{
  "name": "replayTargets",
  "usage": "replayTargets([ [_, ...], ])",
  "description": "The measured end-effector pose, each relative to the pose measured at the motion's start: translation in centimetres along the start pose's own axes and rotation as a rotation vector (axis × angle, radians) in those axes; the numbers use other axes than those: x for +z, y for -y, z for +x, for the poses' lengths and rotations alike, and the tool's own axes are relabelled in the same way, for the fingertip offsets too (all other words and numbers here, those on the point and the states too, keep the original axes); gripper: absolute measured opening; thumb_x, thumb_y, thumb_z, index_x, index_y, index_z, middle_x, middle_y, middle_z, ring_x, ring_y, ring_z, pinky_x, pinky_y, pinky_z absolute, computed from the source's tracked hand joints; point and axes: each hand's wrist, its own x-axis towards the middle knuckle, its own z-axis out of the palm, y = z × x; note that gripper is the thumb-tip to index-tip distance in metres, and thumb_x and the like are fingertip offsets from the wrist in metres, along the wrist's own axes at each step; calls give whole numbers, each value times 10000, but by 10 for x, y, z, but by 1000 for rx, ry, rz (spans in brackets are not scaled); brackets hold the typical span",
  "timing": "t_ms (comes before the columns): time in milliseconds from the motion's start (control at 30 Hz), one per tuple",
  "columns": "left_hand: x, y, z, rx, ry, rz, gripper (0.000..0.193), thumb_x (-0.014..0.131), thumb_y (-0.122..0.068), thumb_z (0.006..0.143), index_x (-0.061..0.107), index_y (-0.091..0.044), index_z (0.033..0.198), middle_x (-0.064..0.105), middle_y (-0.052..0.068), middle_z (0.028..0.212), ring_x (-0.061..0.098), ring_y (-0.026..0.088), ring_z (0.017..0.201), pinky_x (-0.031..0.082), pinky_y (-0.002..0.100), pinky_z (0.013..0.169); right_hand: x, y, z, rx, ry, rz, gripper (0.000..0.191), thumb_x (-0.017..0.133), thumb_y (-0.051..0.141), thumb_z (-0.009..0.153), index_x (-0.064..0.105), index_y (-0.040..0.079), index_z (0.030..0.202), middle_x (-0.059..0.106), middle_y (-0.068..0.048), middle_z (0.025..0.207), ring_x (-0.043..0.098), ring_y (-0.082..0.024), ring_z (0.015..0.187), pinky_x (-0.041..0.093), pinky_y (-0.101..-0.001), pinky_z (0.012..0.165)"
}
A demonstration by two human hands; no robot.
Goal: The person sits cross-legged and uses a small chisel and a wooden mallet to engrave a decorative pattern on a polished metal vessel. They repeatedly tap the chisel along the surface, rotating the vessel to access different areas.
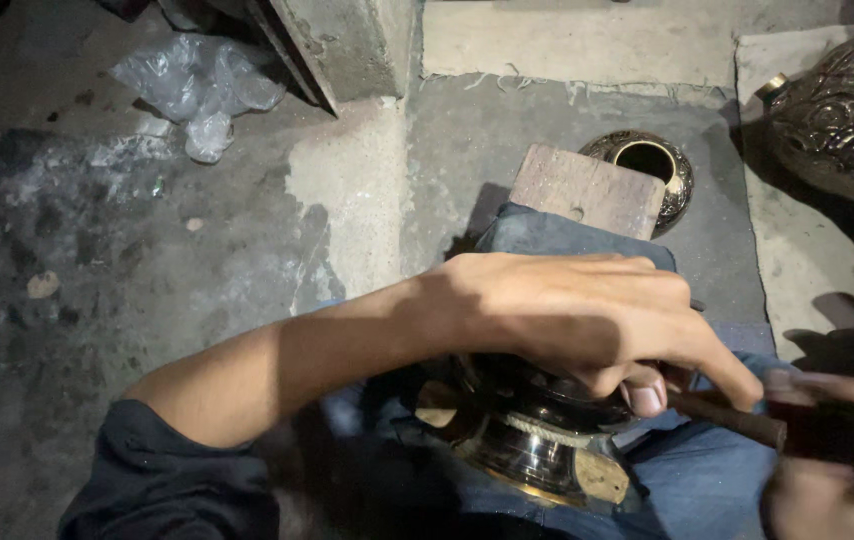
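My left hand (587, 315) reaches across from the left and presses down on a shiny dark brass bowl-shaped piece (537, 450) that rests in my lap on blue denim cloth (687, 480). Its fingers curl over the piece's top rim. My right hand (837, 450) is at the lower right edge, blurred, and grips a thin dark rod-like tool (727, 418) whose tip points at the piece under my left thumb.
A wooden block (587, 188) lies just beyond my knee. Behind it sits a round engraved brass ring piece (652, 160) on the concrete floor. A large embossed brass vessel (847, 115) fills the upper right. Crumpled clear plastic (202, 85) lies at the upper left.
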Motion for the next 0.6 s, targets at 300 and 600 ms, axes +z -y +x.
replayTargets([
  [300,5,9,-3,58,35,-117,424,610,-186,1034,601,-186,1457,614,-63,653,496,35,479,384,237,422,-36,-42,-7,39,82,-379,256,706,51,1036,566,-82,1205,666,-214,1064,627,-235,941,499,-313,976],
  [600,7,-2,-13,-77,-27,-33,485,613,-163,978,566,-219,1457,645,-64,667,481,27,414,390,221,360,-29,-26,27,-11,253,-179,245,678,7,1052,505,-54,1213,635,-155,1016,659,-212,938,540,-290,940],
])
